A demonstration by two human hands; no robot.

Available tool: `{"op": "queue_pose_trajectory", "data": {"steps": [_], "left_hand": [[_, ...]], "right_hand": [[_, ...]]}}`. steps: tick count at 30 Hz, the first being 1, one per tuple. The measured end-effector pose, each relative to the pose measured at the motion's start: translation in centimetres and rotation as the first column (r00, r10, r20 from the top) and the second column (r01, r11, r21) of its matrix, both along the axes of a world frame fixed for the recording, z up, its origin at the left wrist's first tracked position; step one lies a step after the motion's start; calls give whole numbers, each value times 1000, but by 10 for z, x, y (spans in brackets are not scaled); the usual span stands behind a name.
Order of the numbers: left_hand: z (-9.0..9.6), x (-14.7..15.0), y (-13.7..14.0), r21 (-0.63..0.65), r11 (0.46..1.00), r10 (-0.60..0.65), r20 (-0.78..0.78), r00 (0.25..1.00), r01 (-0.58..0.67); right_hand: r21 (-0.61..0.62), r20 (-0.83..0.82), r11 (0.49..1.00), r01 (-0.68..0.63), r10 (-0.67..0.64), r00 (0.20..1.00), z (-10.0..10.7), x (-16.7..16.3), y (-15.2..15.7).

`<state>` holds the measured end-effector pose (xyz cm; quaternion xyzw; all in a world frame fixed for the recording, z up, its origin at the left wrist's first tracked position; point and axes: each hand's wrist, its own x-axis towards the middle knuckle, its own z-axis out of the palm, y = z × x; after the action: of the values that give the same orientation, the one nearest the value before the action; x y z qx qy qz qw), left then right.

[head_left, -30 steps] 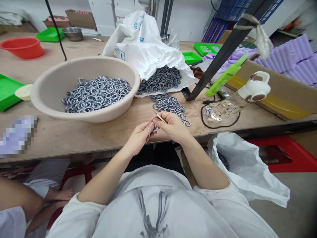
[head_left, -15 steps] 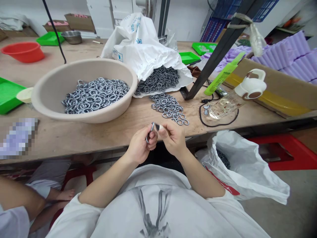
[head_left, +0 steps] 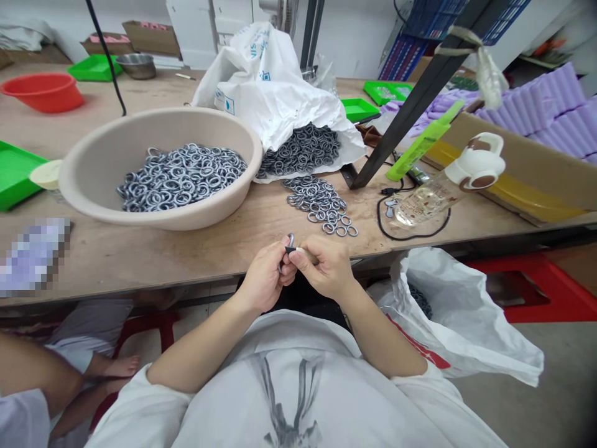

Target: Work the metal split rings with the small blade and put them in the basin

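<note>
My left hand (head_left: 265, 279) is closed around a grey ring (head_left: 291, 238), whose upper edge sticks out above the fingers. Pinched in my right hand (head_left: 329, 266) is a small tool with a dark tip (head_left: 290, 249) and a pale part behind it; its exact kind is hidden by the fingers. That tip lies across the ring, close to my left thumb. Just beyond both hands, a loose pile of grey rings (head_left: 321, 202) spreads over the wooden table (head_left: 186, 258). More rings (head_left: 186, 177) fill part of a large beige basin (head_left: 161, 219) on the left.
A white sack (head_left: 280, 93) spills rings behind the pile. Right of it stand a slanted metal post (head_left: 401, 118), a clear bottle (head_left: 426, 199) and a cable. Below the table edge is another open white sack (head_left: 471, 311). A person's bare leg (head_left: 40, 379) shows lower left.
My right hand has shifted slightly left and down, bringing the dark tip from beside the ring to across it. My left hand keeps its grip. The view has shifted slightly.
</note>
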<state>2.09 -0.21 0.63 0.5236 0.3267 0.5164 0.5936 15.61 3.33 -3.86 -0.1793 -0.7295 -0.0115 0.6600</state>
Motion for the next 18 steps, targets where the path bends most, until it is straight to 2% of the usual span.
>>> {"op": "queue_pose_trajectory", "data": {"steps": [6, 9, 11, 13, 14, 16, 18], "left_hand": [[-1, -4, 0, 13, 1000, -19, -12, 1000, 19], [-3, -8, -5, 54, 993, -95, -113, 989, 102], [-4, -11, -7, 53, 990, -124, -151, 981, 133], [-3, -14, -6, 37, 995, -86, -132, 987, 92], [-3, -17, -4, 28, 998, -60, -122, 991, 64], [-1, -22, 2, 13, 999, -31, -115, 993, 33], [1, -28, 8, 3, 1000, -28, -96, 995, 29]], "right_hand": [[-23, 3, 999, -42, 42, 999, -3, -2, 4], [-188, -60, 981, 46, -58, 996, 1, 6, 29], [-366, -57, 919, 143, -176, 983, 8, 12, 52], [-494, 100, 813, 308, -299, 949, 21, 14, 74], [-483, 176, 784, 390, -350, 920, 29, 12, 82], [-386, 323, 756, 529, -426, 845, 46, 4, 95], [-304, 476, 707, 639, -468, 744, 61, -6, 104]]}}
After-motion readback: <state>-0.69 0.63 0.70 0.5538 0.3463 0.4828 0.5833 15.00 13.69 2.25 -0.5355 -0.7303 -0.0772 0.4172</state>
